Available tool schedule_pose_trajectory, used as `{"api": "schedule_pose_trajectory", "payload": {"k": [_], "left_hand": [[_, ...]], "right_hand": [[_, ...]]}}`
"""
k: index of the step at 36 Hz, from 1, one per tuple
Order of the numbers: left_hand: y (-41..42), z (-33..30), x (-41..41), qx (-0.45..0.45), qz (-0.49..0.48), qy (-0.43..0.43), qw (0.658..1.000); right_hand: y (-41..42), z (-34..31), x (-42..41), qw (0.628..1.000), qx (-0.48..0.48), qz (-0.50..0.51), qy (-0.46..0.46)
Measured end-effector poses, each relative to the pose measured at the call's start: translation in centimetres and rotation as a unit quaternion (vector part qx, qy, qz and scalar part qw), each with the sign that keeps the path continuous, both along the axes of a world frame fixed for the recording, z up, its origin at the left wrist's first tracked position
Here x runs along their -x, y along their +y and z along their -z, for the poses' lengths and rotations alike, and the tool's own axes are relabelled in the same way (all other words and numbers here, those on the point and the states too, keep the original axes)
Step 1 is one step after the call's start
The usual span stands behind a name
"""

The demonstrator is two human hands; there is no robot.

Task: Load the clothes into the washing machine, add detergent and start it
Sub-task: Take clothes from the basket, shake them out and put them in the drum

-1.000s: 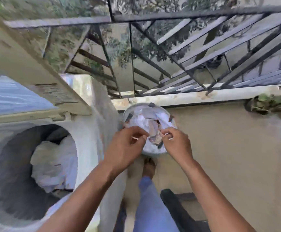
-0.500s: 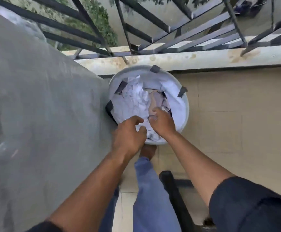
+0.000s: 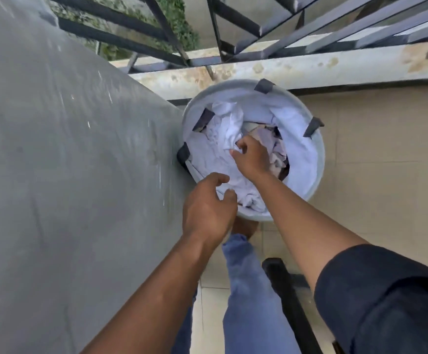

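Observation:
A round white laundry basket [image 3: 318, 159] with dark handles stands on the floor below me, holding crumpled white and pale clothes [image 3: 225, 129]. My right hand [image 3: 252, 157] reaches deep into the basket and its fingers curl into the white cloth. Over the basket's near rim, my left hand [image 3: 207, 205] hovers with fingers loosely curved, holding nothing. The grey side of the washing machine [image 3: 67, 162] fills the left of the view; its drum is out of sight.
A dark metal railing [image 3: 246, 29] on a stained concrete ledge [image 3: 309, 70] runs behind the basket. Beige floor tiles [image 3: 386, 175] lie to the right. My blue trouser leg [image 3: 246, 290] and a black bar [image 3: 292, 302] are below.
The view has dropped from the open drum to the basket. My right hand has pushed further into the clothes, and my left hand has drawn back toward the near rim.

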State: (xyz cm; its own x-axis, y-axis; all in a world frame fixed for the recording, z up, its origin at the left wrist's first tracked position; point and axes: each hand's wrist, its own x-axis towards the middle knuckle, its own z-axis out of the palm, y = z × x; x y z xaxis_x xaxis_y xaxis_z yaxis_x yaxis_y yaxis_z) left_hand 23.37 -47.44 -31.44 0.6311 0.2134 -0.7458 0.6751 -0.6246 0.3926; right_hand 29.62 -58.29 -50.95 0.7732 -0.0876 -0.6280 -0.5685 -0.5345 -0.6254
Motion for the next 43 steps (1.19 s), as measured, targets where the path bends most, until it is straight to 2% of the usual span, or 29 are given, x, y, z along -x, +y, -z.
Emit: {"api": "schedule_pose_trajectory", "payload": {"k": [4, 9, 11, 16, 21, 28, 32, 37, 39, 43], "left_hand": [[0.2, -2.4, 0.1, 0.041, -0.092, 0.028, 0.994], [0.5, -7.1, 0.6, 0.039, -0.118, 0.027, 0.992], [0.9, -9.1, 1.0, 0.035, -0.106, 0.029, 0.993], [2.1, -15.5, 1.5, 0.1, -0.05, 0.011, 0.994], [4.9, -19.0, 2.6, 0.103, 0.036, -0.041, 0.993], [6.5, -27.1, 2.7, 0.04, 0.142, -0.148, 0.978], [7.3, -30.9, 2.3, 0.042, 0.136, -0.268, 0.953], [8.7, -34.9, 1.3, 0.063, 0.128, -0.338, 0.93], [9.0, -36.8, 0.8, 0.102, 0.107, -0.352, 0.924], [9.2, -41.2, 0.1, 0.246, 0.034, -0.356, 0.901]], "right_hand": [[-0.4, -5.7, 2.2, 0.999, -0.037, 0.036, -0.007], [-1.1, -14.6, 5.2, 0.99, -0.12, 0.075, -0.021], [-1.1, -18.7, 6.1, 0.983, -0.154, 0.091, -0.036], [-1.2, -30.4, 7.3, 0.961, -0.239, 0.118, -0.069], [-1.6, -41.8, 7.9, 0.921, -0.342, 0.169, -0.079], [-1.0, -55.8, 8.3, 0.849, -0.467, 0.17, -0.182], [-1.0, -60.2, 8.4, 0.854, -0.433, 0.148, -0.249], [-1.6, -63.1, 8.6, 0.887, -0.284, 0.138, -0.337], [-2.2, -63.0, 8.8, 0.906, -0.194, 0.133, -0.352], [-3.2, -61.3, 9.5, 0.923, -0.056, 0.159, -0.345]]}}
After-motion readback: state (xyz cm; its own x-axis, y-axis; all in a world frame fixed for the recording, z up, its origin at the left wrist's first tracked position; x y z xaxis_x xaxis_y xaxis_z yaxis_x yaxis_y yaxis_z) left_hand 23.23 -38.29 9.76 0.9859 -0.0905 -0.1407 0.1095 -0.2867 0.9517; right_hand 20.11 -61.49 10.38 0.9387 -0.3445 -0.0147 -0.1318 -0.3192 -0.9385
